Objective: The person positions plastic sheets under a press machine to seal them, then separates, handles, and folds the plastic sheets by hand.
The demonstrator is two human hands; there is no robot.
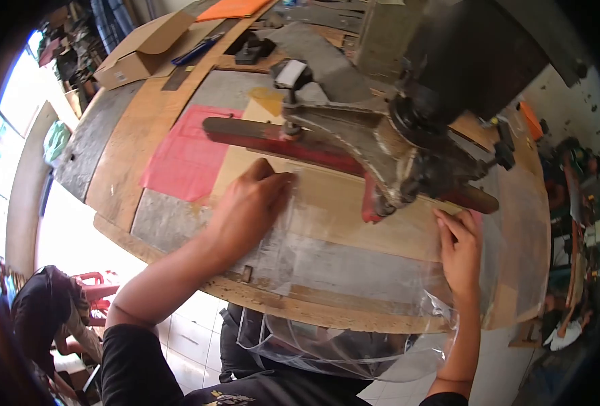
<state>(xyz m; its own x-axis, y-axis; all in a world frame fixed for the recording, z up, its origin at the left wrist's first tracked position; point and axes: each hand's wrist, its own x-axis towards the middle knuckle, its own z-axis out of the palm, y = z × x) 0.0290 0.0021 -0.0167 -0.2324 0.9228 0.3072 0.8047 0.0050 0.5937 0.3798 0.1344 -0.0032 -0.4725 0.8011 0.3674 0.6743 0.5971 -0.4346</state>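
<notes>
A clear plastic sheet (pixel 354 264) lies across the table top and drapes over the front edge toward my lap. My left hand (pixel 252 203) is closed at the sheet's upper left, its fingers pinching the plastic just in front of the machine's long bar (pixel 266 139). At the right end, my right hand (pixel 459 247) has its fingers pressed together on the sheet's edge, below the bar. Under the sheet and bar is a tan board (pixel 340 203). A red sheet (pixel 191 152) extends out to the left of it. The fingertips' exact grip is partly hidden.
The machine's metal arm (pixel 340 122) and dark head (pixel 476 61) overhang the work. A cardboard box (pixel 144 51) and a blue-handled tool (pixel 197 49) are at the back left. Another person (pixel 46 311) bends down at lower left, near a red chair (pixel 97 291).
</notes>
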